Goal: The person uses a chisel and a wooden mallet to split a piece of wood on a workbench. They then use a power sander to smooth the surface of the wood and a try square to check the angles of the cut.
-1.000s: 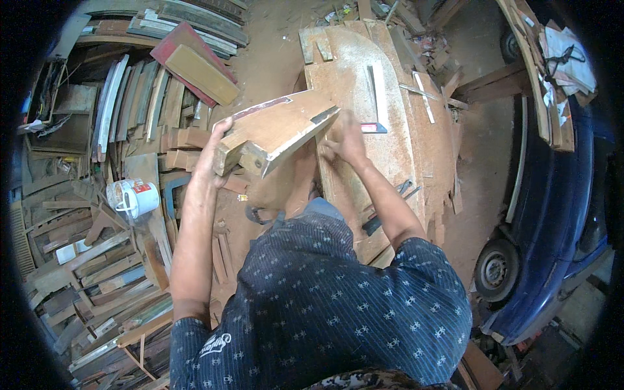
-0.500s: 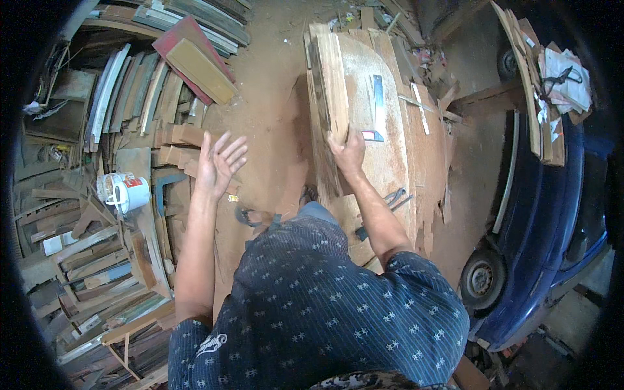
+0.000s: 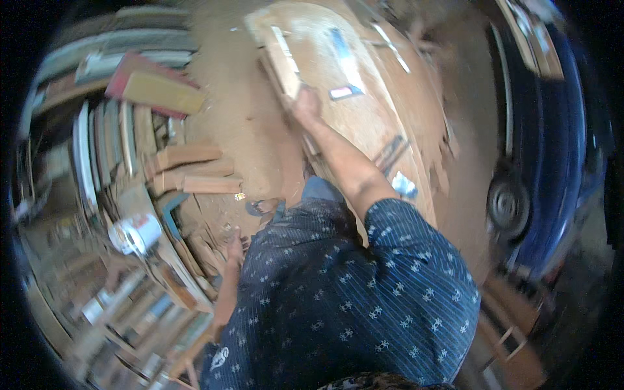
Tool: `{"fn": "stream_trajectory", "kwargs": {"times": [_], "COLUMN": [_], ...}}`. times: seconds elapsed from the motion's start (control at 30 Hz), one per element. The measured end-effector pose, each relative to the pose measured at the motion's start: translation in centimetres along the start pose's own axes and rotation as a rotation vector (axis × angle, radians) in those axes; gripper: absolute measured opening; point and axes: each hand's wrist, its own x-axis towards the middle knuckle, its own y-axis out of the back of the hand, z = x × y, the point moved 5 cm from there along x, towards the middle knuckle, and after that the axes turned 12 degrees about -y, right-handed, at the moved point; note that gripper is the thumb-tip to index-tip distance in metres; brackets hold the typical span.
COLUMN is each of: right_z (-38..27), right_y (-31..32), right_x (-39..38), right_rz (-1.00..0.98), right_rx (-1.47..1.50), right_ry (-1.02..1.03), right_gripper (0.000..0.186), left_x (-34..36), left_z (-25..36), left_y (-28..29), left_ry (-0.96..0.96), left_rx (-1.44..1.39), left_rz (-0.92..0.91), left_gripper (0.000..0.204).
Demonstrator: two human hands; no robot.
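Note:
My right hand (image 3: 306, 105) is closed around the near end of a long wooden board (image 3: 281, 62), which lies along the left edge of a wooden worktop (image 3: 364, 123) with a rounded far end. My left hand (image 3: 236, 247) hangs low beside my body, its thumb and fingers apart and nothing seen in it. To the right of the board, a try square (image 3: 343, 58) with a blue-looking blade lies on the worktop. A dark hand tool (image 3: 390, 155), blurred, rests nearer to me, close to a small blue and white item (image 3: 404, 185).
Stacked timber offcuts (image 3: 130, 312) fill the left side, with a white bucket (image 3: 135, 233) among them. A red board (image 3: 123, 71) and a yellowish board (image 3: 162, 94) lie at the far left. A dark blue car (image 3: 552, 162) stands on the right.
My left hand has dropped from its raised place to low beside my body. My right hand stays on the board. The whole view has shifted and is blurred.

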Motion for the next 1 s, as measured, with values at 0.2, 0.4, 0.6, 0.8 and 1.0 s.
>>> {"fn": "stream_trajectory", "kwargs": {"times": [0.2, 0.4, 0.6, 0.8, 1.0], "right_z": [1.7, 18.8, 37.2, 44.7, 38.9], "right_y": [6.7, 17.3, 30.5, 21.9, 24.5], "right_x": [-7.2, -21.7, -43.8, -48.5, -44.0], "right_rz": [0.066, 0.410, 0.632, 0.507, 0.530], "right_rx": [0.284, 0.401, -0.353, 0.759, 0.531], "right_ry": [0.069, -0.172, -0.818, -0.937, -0.806], "right_gripper": [0.061, 0.056, 0.058, 0.042, 0.028], "left_x": [6.1, 10.9, 10.7, 8.4, 5.6], "left_z": [0.0, 11.0, 21.8, 28.2, 28.9], "left_y": [1.6, 2.6, -2.7, -10.4, -13.4], "left_ry": [-0.142, -0.231, -0.325, -0.466, -0.600], "left_rx": [0.210, 0.163, 0.314, 0.279, 0.322], "left_rz": [-0.150, -0.253, -0.327, -0.389, -0.403], "left_gripper": [0.088, 0.084, 0.078, 0.069, 0.066]}}
